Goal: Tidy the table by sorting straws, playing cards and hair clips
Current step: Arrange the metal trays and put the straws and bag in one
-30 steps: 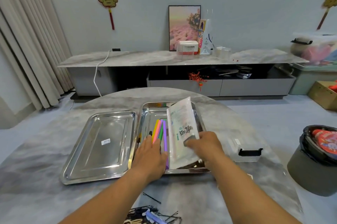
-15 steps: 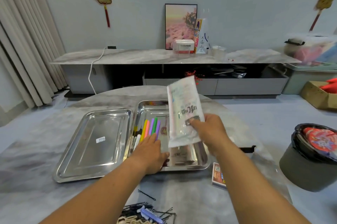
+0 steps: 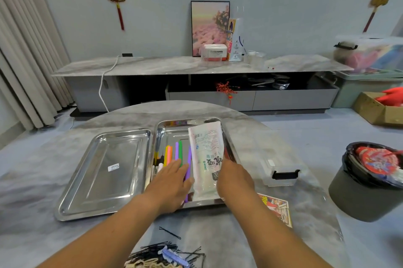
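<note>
Straw packet [image 3: 207, 158] is back down from half a second ago, now lying in the right tray [image 3: 174, 130] at frame centre. Right hand [image 3: 234, 177] holds its near end, grip curled round it. Left hand [image 3: 172, 182] lies flat, fingers straight, on the loose straws [image 3: 177, 151] beside it. Straws look sorted (hair clips [image 3: 165, 254], bottom centre, and cards [image 3: 277, 206], lower right, wait on the worktop [image 3: 43, 235]).

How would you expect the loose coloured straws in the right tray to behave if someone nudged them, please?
The coloured straws are thin round tubes, so they would probably roll on the right tray's smooth steel. They look light, likely scattering easily. The left hand resting on them probably steadies them.
</note>
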Action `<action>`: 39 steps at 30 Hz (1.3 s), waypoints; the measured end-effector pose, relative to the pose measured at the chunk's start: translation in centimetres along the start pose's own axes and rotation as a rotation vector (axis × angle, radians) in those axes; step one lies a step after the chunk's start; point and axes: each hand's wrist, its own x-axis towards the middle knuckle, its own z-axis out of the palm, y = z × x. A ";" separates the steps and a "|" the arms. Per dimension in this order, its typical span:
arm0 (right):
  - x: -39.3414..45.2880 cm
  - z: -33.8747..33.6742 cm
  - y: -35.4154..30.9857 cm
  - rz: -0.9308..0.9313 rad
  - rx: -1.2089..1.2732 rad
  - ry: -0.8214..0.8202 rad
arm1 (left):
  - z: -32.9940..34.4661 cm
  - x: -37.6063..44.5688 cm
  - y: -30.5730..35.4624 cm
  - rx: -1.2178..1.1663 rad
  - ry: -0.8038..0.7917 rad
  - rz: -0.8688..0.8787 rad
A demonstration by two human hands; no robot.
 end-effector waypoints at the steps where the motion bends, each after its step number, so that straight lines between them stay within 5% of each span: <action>1: -0.2 0.0 -0.1 -0.008 -0.072 0.012 | -0.1 -0.1 0.0 -0.017 0.007 0.018; 5: -0.7 0.1 0.1 -0.055 -0.204 0.100 | -0.7 -0.4 -0.8 0.019 0.071 0.066; 10: -1.1 0.6 0.0 -0.051 -0.152 -0.005 | -1.3 -0.8 -0.9 0.193 -0.023 0.087; 14: -1.8 0.3 -0.3 -0.046 -0.146 -0.065 | -1.6 -1.3 -1.8 0.442 0.152 0.176; 17: -2.6 0.0 -0.5 -0.067 -0.125 -0.065 | -1.1 -1.6 -2.8 0.296 0.080 0.075; 22: -4.0 -2.1 0.4 -0.093 -0.171 -0.004 | -1.4 -3.2 -2.7 -0.113 0.224 0.046; 29: -6.2 -3.9 4.0 -0.013 -0.412 -0.186 | -1.2 -9.6 -1.9 -0.214 0.176 0.034; 39: -8.5 -3.8 6.2 -0.062 -0.416 -0.191 | -2.9 -16.2 -2.1 -0.421 0.144 -0.101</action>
